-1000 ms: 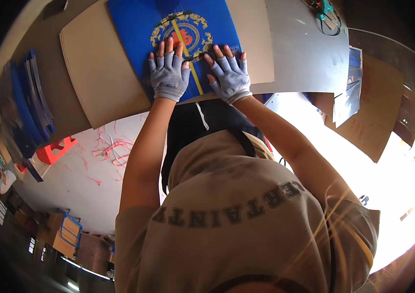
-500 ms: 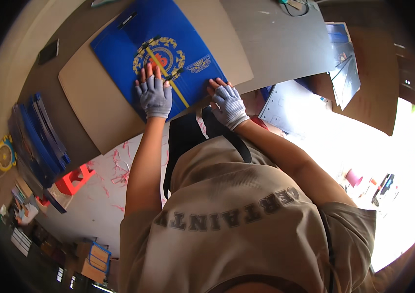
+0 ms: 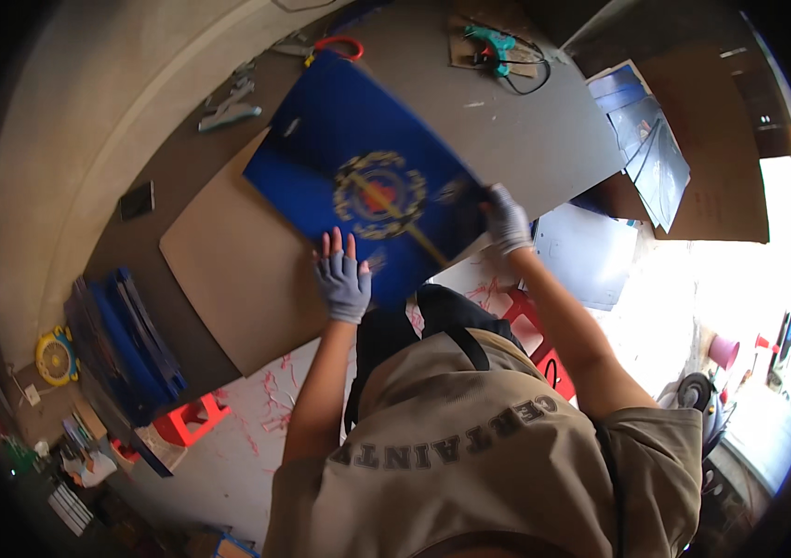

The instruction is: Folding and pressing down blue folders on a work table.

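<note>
A blue flat panel [image 3: 312, 139], with a ring-shaped gold and red emblem and a yellow strip across it, lies at a slant over a tan cardboard sheet [image 3: 228, 270] and the grey table. Both my hands wear grey fingerless gloves. My right hand [image 3: 508, 223] grips the panel's right corner, its fingers partly hidden at the edge. At the lower left edge, my left hand [image 3: 343, 286] has its fingers stretched out, touching or just beside the panel. The panel is slightly blurred by motion.
Toward the far side lie a teal glue gun [image 3: 496, 51] with its cord, red-handled scissors [image 3: 339, 46] and a phone [image 3: 137, 201]. Blue panels [image 3: 130, 344] are stacked at left, above a red stool [image 3: 192, 420]. Silvery sheets [image 3: 651, 158] rest on cardboard at right.
The blue panel has shifted right across the cardboard. My right hand went from lying flat on it to gripping its corner, while my left hand slid from its face to its edge.
</note>
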Demonstrator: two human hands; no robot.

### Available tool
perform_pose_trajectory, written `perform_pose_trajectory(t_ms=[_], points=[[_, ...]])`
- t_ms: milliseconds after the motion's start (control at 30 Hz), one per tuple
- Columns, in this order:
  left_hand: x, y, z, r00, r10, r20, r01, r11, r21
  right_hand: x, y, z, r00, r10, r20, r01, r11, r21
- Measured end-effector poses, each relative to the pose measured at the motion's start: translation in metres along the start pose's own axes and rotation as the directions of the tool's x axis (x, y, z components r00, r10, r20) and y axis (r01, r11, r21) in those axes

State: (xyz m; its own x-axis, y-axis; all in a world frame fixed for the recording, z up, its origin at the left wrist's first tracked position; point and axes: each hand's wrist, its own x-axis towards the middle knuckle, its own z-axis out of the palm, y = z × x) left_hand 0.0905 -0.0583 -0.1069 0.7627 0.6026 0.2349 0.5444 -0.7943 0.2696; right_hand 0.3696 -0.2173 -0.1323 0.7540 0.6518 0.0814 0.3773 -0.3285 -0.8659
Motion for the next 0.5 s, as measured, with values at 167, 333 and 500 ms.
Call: perform_pose_trajectory(t_ms=[167,333,500], points=[[-0.014,0.003,0.005,0.999,-0.044,0.021,0.042,0.995,0.088,0.103,0.043,-0.107,0.883,0.466,-0.051,-0.467,0.884,-0.013],[-0.007,0.007,0.009,0.998,-0.030,0.052,0.020,0.984,0.178,0.135,0.022,-0.111,0.943,0.226,-0.246,-0.332,0.711,-0.620],[-0.007,0.007,0.005,0.999,-0.040,0.020,0.036,0.986,0.161,0.056,-0.044,-0.014,0.849,-0.386,0.362,0.529,0.643,-0.553]])
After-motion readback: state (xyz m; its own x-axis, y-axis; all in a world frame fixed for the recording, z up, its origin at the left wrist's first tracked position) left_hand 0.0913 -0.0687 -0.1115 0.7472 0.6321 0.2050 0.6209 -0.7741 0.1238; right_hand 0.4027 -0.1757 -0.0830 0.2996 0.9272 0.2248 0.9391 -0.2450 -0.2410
